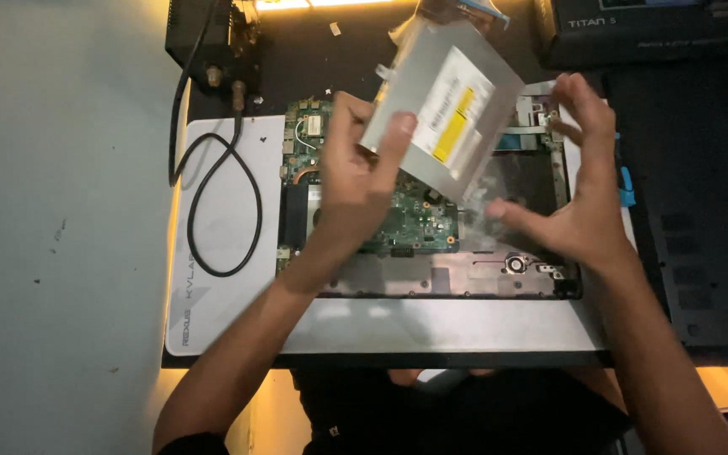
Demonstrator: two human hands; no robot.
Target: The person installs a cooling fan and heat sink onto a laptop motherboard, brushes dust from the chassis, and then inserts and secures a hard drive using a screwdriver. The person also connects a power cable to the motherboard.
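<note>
While my left hand (pixel 355 181) pinched the silver optical drive (pixel 444 109) tilted above the opened laptop (pixel 465 278), at twelve o'clock from its green board (pixel 406 223), my right hand (pixel 579 190) hovered at three o'clock, fingers spread, holding nothing.

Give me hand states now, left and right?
Left hand: closed on the silver optical drive, held tilted above the opened laptop.
Right hand: open, fingers spread beside the drive, holding nothing.

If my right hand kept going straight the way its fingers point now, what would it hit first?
Most likely the silver optical drive that the left hand holds tilted above the opened laptop. The right hand is open, fingers aimed up and left toward the drive's right edge, though depth is hard to judge.
</note>
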